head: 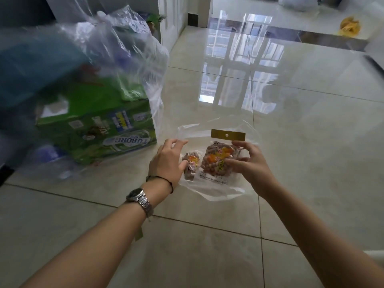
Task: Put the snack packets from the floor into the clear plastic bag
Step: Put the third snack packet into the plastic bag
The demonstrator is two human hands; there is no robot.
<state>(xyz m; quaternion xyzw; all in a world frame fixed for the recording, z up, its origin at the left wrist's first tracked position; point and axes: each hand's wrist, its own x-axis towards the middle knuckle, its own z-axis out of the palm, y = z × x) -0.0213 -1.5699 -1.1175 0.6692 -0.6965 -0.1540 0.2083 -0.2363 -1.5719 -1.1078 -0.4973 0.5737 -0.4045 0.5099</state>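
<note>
A flat clear plastic bag (212, 194) lies on the glossy tiled floor. Two snack packets rest within its outline: a large peanut packet (216, 163) with a gold header strip, and a small packet (192, 163) to its left. I cannot tell whether they lie inside the bag or on top of it. My left hand (166, 163) hovers at the bag's left edge, fingers spread, its thumb touching the small packet. My right hand (249, 165) pinches the right edge of the large packet between thumb and fingers.
A green Tuborg carton (97, 129) stands on the floor to the left, with a big crumpled clear bag (116, 48) of items over it. A blurred blue shape (31, 65) fills the near left. A yellow object (350, 26) lies far off on the right.
</note>
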